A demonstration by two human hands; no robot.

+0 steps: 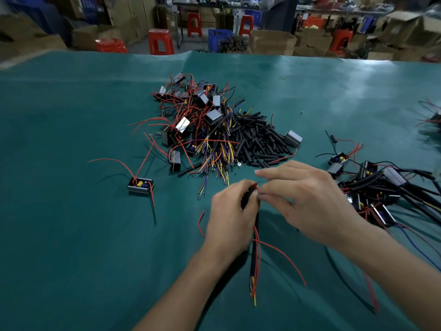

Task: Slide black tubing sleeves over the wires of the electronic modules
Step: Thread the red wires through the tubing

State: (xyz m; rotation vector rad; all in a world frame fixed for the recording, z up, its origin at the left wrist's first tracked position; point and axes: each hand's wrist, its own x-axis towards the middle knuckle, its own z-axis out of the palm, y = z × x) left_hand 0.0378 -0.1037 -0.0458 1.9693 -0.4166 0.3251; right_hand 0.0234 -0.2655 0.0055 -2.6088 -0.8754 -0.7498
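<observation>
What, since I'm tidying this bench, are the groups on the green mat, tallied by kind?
Heap of grey box modules with bare coloured wires: 1
Heap of loose black tubing sleeves: 1
Heap of modules with sleeved wires: 1
Lone grey module, left: 1
Wire cluster at right edge: 1
Total: 5

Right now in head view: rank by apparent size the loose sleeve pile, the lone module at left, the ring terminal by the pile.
1. Loose sleeve pile, by far the largest.
2. Lone module.
3. Ring terminal, smallest.
All lie at similar depth, so the order looks reliable.

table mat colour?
Teal-green mat, head view.
</observation>
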